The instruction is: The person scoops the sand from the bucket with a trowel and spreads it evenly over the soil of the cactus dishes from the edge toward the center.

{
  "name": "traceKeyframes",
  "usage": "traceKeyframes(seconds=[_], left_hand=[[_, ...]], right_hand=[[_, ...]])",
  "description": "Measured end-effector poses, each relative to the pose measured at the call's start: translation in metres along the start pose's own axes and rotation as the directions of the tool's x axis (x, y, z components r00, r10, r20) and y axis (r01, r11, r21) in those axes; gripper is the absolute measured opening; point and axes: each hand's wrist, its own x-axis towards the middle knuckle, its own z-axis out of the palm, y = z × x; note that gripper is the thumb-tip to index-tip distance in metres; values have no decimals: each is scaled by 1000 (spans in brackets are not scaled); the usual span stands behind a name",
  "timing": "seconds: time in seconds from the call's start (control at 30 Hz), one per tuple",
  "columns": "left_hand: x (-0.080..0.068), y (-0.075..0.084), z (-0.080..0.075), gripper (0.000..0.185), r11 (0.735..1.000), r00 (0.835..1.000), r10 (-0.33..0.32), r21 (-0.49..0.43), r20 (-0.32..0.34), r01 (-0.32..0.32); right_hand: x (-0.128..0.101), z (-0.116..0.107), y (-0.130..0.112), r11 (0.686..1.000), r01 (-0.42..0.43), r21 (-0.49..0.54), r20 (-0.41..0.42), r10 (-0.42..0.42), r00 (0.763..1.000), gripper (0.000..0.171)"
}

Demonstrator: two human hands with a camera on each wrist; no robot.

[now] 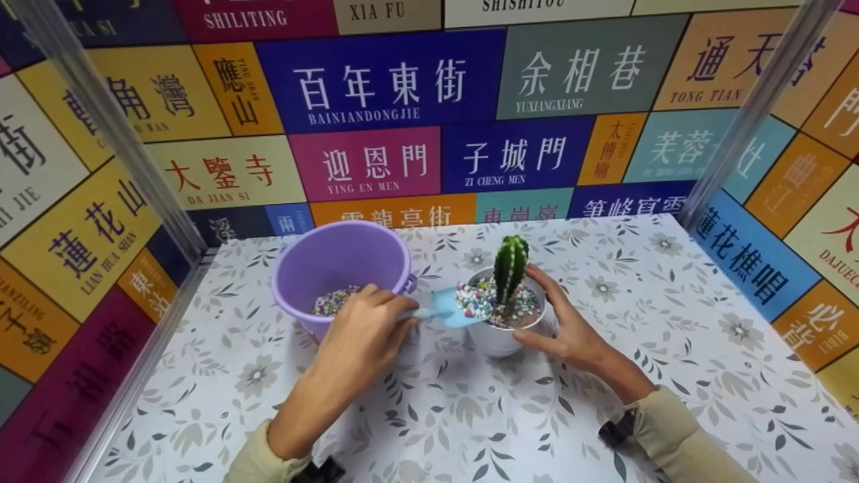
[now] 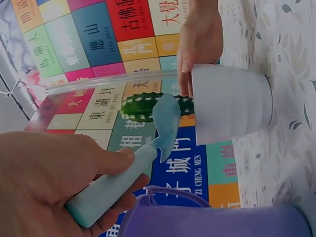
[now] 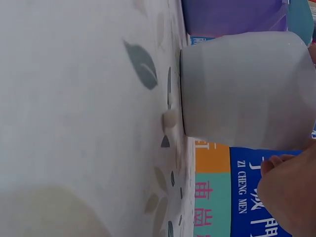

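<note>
- Nearest us, our left hand (image 1: 359,339) has its fingers wrapped round the handle of the blue scoop (image 1: 446,308); light stiff plastic, best held well back on the handle.
- Behind that hand, the purple bucket (image 1: 335,258) holds loose coloured pebbles (image 1: 333,301), which we judge will roll and spill easily.
- Over the white pot (image 1: 496,335), the scoop blade is tipped, with pebbles on it.
- Upright in the pot, the cactus (image 1: 510,265) looks prickly; better to grasp the pot wall.
- Our right hand (image 1: 567,329) cups the pot's side, fingers curled round it on the table (image 1: 671,322).
</note>
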Motion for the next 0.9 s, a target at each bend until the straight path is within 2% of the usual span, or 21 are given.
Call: traceKeyframes(seconds=[0.1, 0.23, 0.53, 0.67, 0.9], left_hand=[[1, 2, 2, 17, 1000, 1000, 18, 26, 4, -18], [3, 5, 2, 14, 997, 999, 30, 71, 28, -32], [14, 15, -1, 8, 990, 996, 68, 118, 66, -76], [18, 18, -3, 8, 991, 994, 64, 115, 93, -75], [21, 20, -3, 7, 991, 990, 70, 106, 123, -83]], right_hand=[[-1, 0, -2, 999, -36, -16, 27, 36, 999, 110], [-1, 0, -6, 997, -61, -55, 13, 62, 998, 115], [-1, 7, -10, 992, -49, -113, -66, 42, 997, 123], [-1, 9, -12, 989, -60, -134, -66, 51, 997, 126], [-3, 7, -12, 997, -55, -46, -7, 54, 999, 115]])
